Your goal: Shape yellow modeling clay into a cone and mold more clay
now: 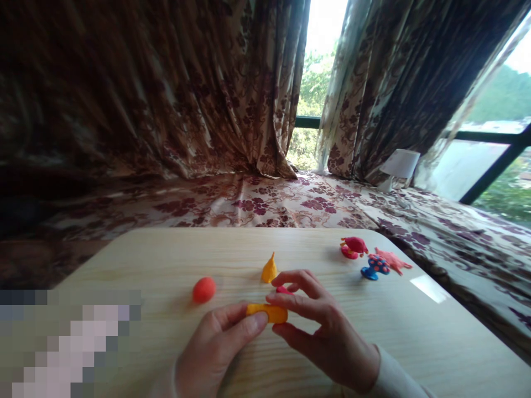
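Note:
A thick, flattened roll of yellow modelling clay (279,314) is pinched at its left end by my left hand (219,342), thumb on top. My right hand (327,326) curves around the roll's other end, index fingertip at the upper edge and thumb at the lower. A small pinkish-red clay piece (284,289) shows behind my right fingers; whether they touch it I cannot tell. Just beyond stands a yellow clay cone with a thin pointed tip (269,270). An orange-red clay ball (204,290) lies to the left.
On the table's (166,254) right side stand a red clay figure (354,246), a blue clay mushroom with pink dots (376,265) and a flat pink clay shape (393,261). A white patch (429,288) lies nearby. Behind are floral curtains (207,99) and a lamp (400,164).

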`<state>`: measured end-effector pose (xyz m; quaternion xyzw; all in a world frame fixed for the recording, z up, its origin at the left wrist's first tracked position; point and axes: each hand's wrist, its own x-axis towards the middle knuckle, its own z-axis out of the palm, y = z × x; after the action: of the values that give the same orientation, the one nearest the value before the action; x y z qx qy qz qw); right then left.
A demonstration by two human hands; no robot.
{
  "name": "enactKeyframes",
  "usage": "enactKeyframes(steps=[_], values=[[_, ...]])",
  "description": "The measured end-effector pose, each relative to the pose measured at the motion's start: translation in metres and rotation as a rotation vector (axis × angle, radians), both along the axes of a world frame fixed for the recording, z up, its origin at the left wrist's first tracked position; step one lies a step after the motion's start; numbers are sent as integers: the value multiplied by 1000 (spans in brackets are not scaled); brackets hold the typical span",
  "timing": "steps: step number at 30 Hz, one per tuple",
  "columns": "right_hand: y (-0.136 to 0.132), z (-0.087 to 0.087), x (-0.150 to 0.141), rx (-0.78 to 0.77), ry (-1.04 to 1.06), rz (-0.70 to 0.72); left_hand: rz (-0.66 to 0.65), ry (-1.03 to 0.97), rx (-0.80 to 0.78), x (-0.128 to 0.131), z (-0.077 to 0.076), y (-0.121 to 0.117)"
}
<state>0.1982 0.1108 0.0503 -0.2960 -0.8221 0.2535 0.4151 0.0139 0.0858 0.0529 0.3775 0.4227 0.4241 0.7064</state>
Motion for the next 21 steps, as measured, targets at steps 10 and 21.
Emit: enactKeyframes(steps=[10,21], values=[[-2,3,1,-10,-30,22,65,149,29,-1,-1,2],[-4,3,1,-4,6,-88,106,106,-21,0,-12,3]])
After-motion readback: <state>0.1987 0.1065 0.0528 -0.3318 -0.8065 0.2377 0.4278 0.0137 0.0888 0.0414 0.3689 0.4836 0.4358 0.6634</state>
